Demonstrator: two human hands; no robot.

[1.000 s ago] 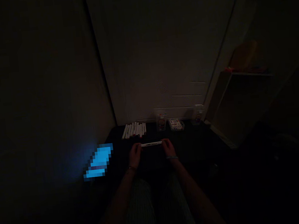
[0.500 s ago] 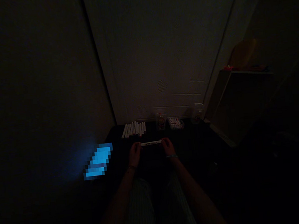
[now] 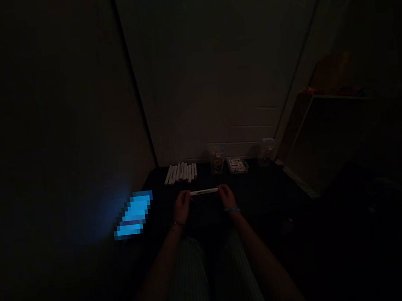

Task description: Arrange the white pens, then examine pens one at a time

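A white marker (image 3: 204,192) with dark printing lies level between my two hands, above the dark table. My left hand (image 3: 183,206) pinches its left end. At the right end, the fingers of my right hand (image 3: 227,197) are closed on it. Beyond my left hand, several white markers (image 3: 181,172) lie side by side in a row near the back of the table. A clear container (image 3: 217,162) with something reddish at its top stands behind the held marker, and beside it sits a case packed with small pale items (image 3: 237,165).
The room is very dark. A glowing, pixelated blue screen (image 3: 134,215) lies at the left edge of the table (image 3: 255,192). Another clear container (image 3: 266,152) stands at the back right. A pale panel (image 3: 193,74) rises behind the table, with a shelf unit (image 3: 339,95) to the right.
The whole view has shifted very slightly and looks a little dimmer. Both hands keep hold of the marker in nearly the same place.
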